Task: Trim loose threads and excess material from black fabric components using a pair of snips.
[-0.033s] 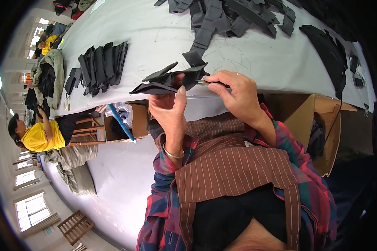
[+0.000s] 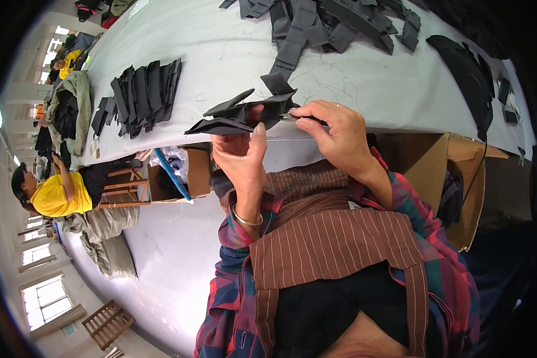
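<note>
My left hand (image 2: 240, 156) is closed on several folded dark grey fabric pieces (image 2: 221, 125), held at the near edge of the table. Its thumb points up in front of them, and other fingers are hidden behind the cloth. My right hand (image 2: 334, 128) pinches a small tool with a pale metal tip (image 2: 287, 117); a dark end shows under the fingers. That tip touches or nearly touches the right side of the fabric pieces. Whether it is a pair of thread snips or a small blade cannot be made out.
On the white table (image 2: 221, 53) lie a row of folded grey pieces (image 2: 146, 95), a heap of grey strips (image 2: 334, 24) and black cloth (image 2: 462, 80). Below are cardboard boxes (image 2: 420, 158). A person in a yellow shirt (image 2: 56, 194) works at the left.
My hands and the fabric pieces are almost unmoved. The hand of the person in yellow has shifted slightly.
</note>
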### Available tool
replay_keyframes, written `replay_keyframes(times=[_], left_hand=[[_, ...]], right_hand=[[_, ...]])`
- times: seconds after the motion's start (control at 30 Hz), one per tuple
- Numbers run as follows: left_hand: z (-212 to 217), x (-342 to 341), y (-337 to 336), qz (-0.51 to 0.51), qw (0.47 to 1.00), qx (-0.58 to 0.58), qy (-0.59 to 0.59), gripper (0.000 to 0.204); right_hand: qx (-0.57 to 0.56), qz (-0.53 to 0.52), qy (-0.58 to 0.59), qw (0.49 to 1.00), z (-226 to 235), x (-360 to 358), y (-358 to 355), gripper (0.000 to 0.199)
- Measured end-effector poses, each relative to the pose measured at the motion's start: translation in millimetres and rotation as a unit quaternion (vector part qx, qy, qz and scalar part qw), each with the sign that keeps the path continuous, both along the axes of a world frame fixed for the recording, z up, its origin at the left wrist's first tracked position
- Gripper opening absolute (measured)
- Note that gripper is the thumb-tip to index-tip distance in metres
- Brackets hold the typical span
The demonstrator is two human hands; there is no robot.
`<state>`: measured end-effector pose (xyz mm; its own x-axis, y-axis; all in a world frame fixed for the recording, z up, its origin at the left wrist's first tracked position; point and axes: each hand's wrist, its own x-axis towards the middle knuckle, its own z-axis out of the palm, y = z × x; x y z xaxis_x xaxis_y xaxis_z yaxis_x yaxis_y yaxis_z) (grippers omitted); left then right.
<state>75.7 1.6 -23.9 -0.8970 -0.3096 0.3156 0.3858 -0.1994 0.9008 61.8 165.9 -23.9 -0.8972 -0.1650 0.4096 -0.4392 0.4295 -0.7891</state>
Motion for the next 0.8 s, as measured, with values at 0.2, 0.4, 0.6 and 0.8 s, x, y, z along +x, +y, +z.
replay_keyframes(times=[0.2, 0.4, 0.6, 0.8], left_hand=[[-1, 0, 1, -0.016, 0.999, 0.027, 0.009, 0.046], [-10, -1, -3, -0.005, 1.0, 0.002, 0.0, 0.049], [-24, 0, -10, 0.032, 0.994, -0.1, 0.002, 0.045], [-27, 1, -8, 0.043, 0.994, -0.095, -0.017, 0.051]], right_hand=[[0.025, -0.012, 0.021, 0.999, -3, -2, -1, 0.012], [0.027, 0.003, 0.028, 0.999, 1, -4, -6, 0.01], [0.083, -0.011, 0.075, 0.994, 3, -6, -25, 0.017], [0.144, -0.04, 0.08, 0.986, 0, -15, -33, 0.013]])
